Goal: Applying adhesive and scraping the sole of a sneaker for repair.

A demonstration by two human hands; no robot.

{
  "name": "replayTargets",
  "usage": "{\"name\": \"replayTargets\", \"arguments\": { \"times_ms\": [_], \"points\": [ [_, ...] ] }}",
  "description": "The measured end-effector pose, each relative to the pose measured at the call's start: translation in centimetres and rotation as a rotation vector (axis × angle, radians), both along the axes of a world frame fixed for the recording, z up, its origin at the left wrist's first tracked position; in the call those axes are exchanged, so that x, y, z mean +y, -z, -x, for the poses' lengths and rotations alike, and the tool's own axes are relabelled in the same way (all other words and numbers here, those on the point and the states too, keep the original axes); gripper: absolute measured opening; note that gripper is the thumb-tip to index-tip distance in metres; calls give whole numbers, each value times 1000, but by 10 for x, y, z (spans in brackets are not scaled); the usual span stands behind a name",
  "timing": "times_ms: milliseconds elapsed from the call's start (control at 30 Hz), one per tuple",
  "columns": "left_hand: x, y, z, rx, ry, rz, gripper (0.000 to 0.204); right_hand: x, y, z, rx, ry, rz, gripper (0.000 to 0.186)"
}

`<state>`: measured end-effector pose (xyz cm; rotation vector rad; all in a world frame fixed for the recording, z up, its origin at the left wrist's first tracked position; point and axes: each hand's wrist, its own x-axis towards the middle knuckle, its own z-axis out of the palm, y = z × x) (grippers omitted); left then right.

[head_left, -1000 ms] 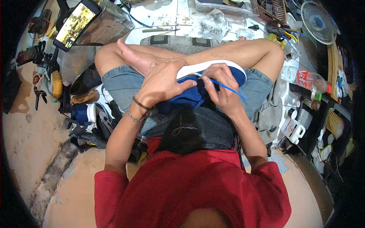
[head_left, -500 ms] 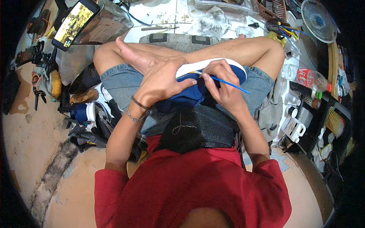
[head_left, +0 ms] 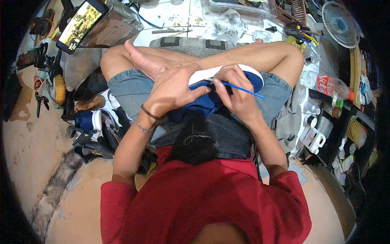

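Across my lap lies a blue shoe [head_left: 255, 81] with a white sole edge [head_left: 203, 74] turned up and away from me. My left hand [head_left: 172, 87] is closed on the shoe's left part, its thumb pressing on the blue side. My right hand [head_left: 235, 90] pinches a thin paintbrush with a blue handle [head_left: 248, 91]. The brush's tip end sits by the seam between white sole and blue upper, partly hidden by my fingers. Dark blue fabric of the shoe [head_left: 201, 105] hangs below my hands.
On the left are a phone [head_left: 81, 25] against a box, loose shoes and another blue shoe [head_left: 84, 120]. A fan [head_left: 340, 24], a plastic bottle [head_left: 327, 85] and a white jug [head_left: 312, 139] stand at right. Beyond my crossed legs lie a crumpled plastic bag [head_left: 225, 26] and scraps.
My right hand and the paintbrush have shifted very slightly to the left. The left hand keeps its hold, and the shoe stays in nearly the same place.
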<state>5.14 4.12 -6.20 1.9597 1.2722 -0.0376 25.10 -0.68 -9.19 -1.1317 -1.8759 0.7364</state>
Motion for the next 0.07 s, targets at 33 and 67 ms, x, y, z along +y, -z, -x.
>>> {"name": "replayTargets", "arguments": {
  "times_ms": [33, 67],
  "points": [
    [0, 0, 0, -1, 8, -5, 52, 0, 1, -3, -15, 32, 31, 10],
    [0, 0, 0, -1, 15, -10, 51, -2, 1, -2, -27, 39, 30, 9]
  ]
}}
